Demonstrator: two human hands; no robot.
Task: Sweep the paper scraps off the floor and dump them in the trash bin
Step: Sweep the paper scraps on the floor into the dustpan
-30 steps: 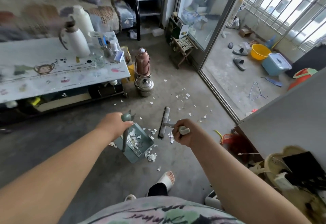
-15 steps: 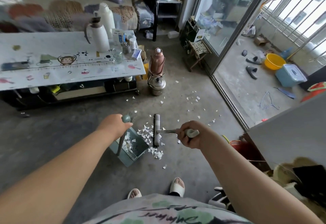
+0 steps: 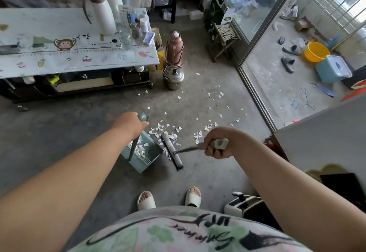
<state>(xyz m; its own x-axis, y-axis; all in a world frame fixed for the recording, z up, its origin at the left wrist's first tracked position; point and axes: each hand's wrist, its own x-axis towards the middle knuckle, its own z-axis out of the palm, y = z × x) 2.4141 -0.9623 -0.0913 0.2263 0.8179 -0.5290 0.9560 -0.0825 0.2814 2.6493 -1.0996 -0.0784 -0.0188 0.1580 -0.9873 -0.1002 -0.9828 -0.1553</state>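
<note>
My left hand [image 3: 129, 124] grips the top of the long handle of a teal dustpan [image 3: 141, 152], which rests on the grey floor with several white paper scraps inside. My right hand [image 3: 216, 142] grips the pale handle of a broom [image 3: 173, 153]. The broom head lies on the floor right at the dustpan's open edge. A pile of paper scraps [image 3: 168, 132] sits just beyond the broom head. More loose scraps [image 3: 215, 101] are scattered farther out toward the kettle and the sliding door. No trash bin is recognisable.
A low table [image 3: 75, 59] with bottles stands at left. A thermos [image 3: 174, 48] and a metal kettle [image 3: 173, 76] stand on the floor ahead. A small stool [image 3: 224, 37] and the sliding door track [image 3: 255, 97] are at right. My slippered feet [image 3: 168, 199] are below.
The broom head has swung from beyond the dustpan round to its open edge, pushing scraps toward it. The camera view has shifted closer and to the right. The dustpan stayed roughly in place.
</note>
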